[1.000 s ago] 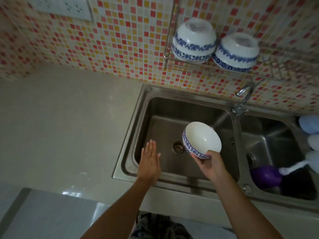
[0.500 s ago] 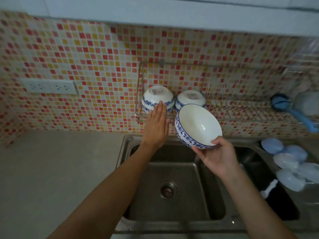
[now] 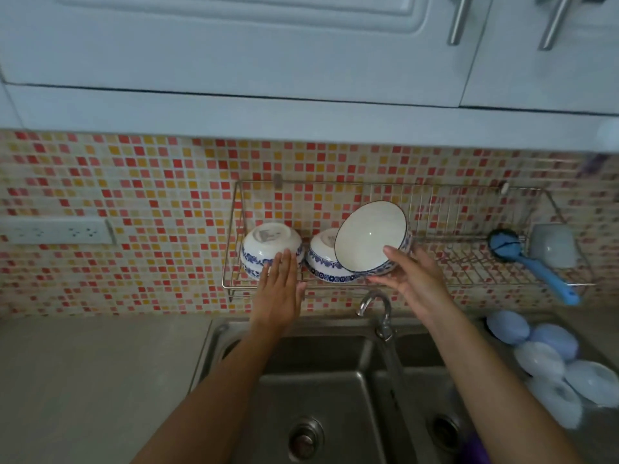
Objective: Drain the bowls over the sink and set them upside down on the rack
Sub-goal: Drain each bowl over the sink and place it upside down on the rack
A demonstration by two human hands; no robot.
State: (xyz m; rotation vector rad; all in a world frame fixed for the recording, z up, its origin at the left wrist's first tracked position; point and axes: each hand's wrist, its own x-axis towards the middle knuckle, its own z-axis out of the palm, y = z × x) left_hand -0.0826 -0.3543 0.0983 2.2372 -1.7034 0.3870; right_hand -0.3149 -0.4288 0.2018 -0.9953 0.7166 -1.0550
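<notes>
White glaze faces me from the bowl [image 3: 371, 236] my right hand [image 3: 413, 279] grips by its lower rim, fingers curled under and thumb on the inside edge; it is tilted on its side, mouth toward me, at the centre of the frame in front of the wire rack [image 3: 435, 262]. A thin dark line runs round its rim and a blue floral band shows on the outside near my fingers. It overlaps the second upturned bowl [image 3: 323, 259], which sits just behind and left of it on the rack. My left hand [image 3: 279, 283] is flat with the fingers together and holds nothing, fingertips touching the first upturned bowl [image 3: 269, 247] at the rack's left end. Both of those rest bottom-up, white with blue patterned bands. Farther right on the rack lie a blue-handled brush [image 3: 532, 262] and a pale cup [image 3: 552, 246]. Below my hands the tap [image 3: 376, 309] rises over the steel double sink [image 3: 335, 380]. Pale blue lids [image 3: 549, 356] are heaped at the lower right, beside the sink.
</notes>
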